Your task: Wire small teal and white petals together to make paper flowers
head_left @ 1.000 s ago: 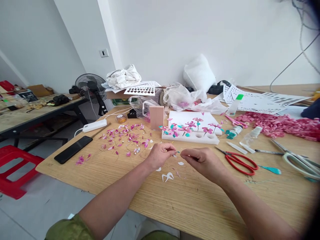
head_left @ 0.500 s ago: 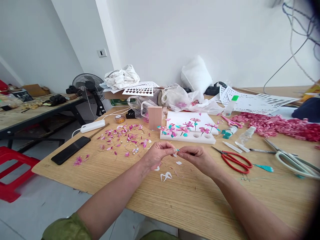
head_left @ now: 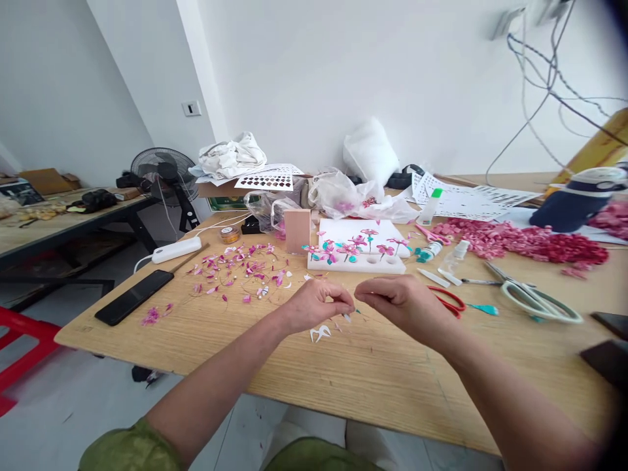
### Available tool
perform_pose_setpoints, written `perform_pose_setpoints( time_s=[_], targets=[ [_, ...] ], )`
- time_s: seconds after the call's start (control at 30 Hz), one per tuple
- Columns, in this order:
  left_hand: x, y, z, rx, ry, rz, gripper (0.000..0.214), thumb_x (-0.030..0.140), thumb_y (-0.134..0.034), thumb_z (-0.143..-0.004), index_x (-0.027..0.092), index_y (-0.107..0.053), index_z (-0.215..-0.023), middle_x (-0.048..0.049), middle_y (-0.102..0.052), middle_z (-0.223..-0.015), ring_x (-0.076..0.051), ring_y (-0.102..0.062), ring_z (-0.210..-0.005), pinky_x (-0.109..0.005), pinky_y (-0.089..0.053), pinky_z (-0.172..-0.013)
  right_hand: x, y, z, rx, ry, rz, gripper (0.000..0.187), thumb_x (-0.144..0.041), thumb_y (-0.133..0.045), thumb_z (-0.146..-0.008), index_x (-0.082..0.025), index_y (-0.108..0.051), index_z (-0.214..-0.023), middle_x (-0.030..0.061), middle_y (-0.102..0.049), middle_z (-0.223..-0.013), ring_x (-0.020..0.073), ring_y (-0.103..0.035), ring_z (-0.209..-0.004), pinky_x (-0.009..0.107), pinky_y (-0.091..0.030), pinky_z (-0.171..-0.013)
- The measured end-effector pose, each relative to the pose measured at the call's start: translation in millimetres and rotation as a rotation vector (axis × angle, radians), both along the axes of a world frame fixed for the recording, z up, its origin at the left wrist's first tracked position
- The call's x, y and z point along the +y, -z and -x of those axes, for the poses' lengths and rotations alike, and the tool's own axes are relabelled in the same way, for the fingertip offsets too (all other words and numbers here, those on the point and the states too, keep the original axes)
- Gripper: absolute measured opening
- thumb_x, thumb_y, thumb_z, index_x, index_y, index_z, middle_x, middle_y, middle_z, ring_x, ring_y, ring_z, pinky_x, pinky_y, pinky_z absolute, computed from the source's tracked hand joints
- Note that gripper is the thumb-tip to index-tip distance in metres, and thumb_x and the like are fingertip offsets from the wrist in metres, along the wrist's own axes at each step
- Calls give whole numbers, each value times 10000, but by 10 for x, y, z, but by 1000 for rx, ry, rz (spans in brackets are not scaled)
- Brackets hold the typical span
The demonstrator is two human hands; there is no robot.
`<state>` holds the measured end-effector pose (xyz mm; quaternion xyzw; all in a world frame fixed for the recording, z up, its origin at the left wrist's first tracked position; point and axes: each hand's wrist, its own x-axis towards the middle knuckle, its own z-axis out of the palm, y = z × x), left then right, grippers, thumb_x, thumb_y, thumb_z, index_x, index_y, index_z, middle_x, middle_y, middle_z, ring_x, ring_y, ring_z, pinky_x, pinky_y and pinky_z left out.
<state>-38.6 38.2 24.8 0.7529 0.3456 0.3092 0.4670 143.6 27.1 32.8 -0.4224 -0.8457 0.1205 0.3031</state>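
Observation:
My left hand [head_left: 316, 305] hovers just above the wooden table [head_left: 373, 373], fingers pinched on a tiny white and teal piece [head_left: 349, 316] on a thin wire. My right hand [head_left: 400, 302] is close beside it, fingers pinched together near the same wire; what it grips is too small to make out. White paper cut-outs [head_left: 318, 334] lie under the hands. Behind them a white foam block [head_left: 357, 262] holds several pink flowers on stems. Loose pink petals [head_left: 240, 268] are scattered to the left.
Red-handled scissors [head_left: 449, 299] lie partly behind my right hand, pale green scissors [head_left: 534, 303] further right. A black phone [head_left: 133, 296] and white power strip [head_left: 176, 249] lie at the left. Pink pieces [head_left: 520, 240], plastic bags [head_left: 343, 195] and stencil sheets [head_left: 471, 199] crowd the back.
The view has swung to the right and tipped up. My hands have drawn slightly apart, the left one dropping toward the paper cut-outs with the small piece.

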Motion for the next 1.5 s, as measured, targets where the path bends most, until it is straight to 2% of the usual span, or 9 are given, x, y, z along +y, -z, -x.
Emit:
perform_pose_setpoints(
  time_s=[0.2,0.43,0.67,0.83,1.03,1.13,1.23,1.37,1.5],
  targets=[
    [-314,-159,31,-278,-5,254,56,186,-604,-644,131,-614,-639,-5,-585,-609,-103,-521,-617,-225,-390,-630,-210,85,4,350,-37,261,246,-366,-510,-762,-159,-627,-699,20,-608,-674,136,-525,-631,222,-415,-563],
    [-660,-135,38,-299,-168,173,91,204,-605,-645,126,-597,-599,3,-549,-591,-94,-475,-605,-216,-363,-613,-817,260,226,261,123,37,251,-318,-454,-802,-181,-654,-732,20,-628,-639,134,-543,-580,217,-404,-530],
    [-918,-126,16,-55,-202,-30,113,228,-549,-691,150,-621,-651,0,-592,-659,-126,-517,-690,-233,-376,-679,-1240,93,226,45,222,-111,240,-252,-423,-821,-194,-649,-763,38,-638,-673,121,-550,-580,203,-387,-532],
    [-1068,-211,19,39,-6,47,105,185,-537,-690,148,-629,-656,-7,-616,-680,-123,-529,-693,-234,-381,-688,-1206,-26,25,118,96,80,204,-278,-473,-796,-185,-647,-745,31,-638,-694,128,-552,-618,204,-404,-561],
    [-1063,-61,-7,-238,12,291,73,204,-608,-636,136,-621,-612,-3,-581,-590,-104,-507,-610,-240,-386,-657,-1056,349,38,504,-23,408,233,-363,-532,-752,-159,-627,-692,27,-626,-687,147,-550,-656,234,-439,-607],
    [-1022,46,-21,-331,-68,298,68,195,-604,-639,134,-608,-611,2,-563,-592,-98,-489,-608,-231,-380,-655,-1120,543,146,555,51,363,230,-364,-516,-762,-169,-633,-724,30,-633,-704,159,-555,-670,248,-440,-609],
    [-1008,71,-28,-271,-142,264,80,192,-590,-647,129,-591,-597,4,-543,-589,-102,-480,-615,-224,-377,-646,-1243,569,220,399,107,223,234,-341,-470,-791,-191,-645,-754,28,-632,-678,152,-546,-624,239,-423,-563],
    [-1016,55,-8,-50,-184,100,103,210,-552,-684,143,-609,-630,-1,-562,-631,-118,-491,-658,-222,-371,-647,-1357,365,196,140,140,88,234,-289,-432,-814,-214,-648,-763,26,-620,-640,131,-532,-576,215,-387,-527],
    [-1042,12,25,108,-54,0,137,206,-509,-719,161,-635,-691,-1,-608,-689,-124,-515,-691,-222,-374,-669,-1283,142,78,52,118,102,224,-283,-449,-807,-208,-648,-735,21,-614,-630,124,-527,-565,207,-372,-513]
  ],
)
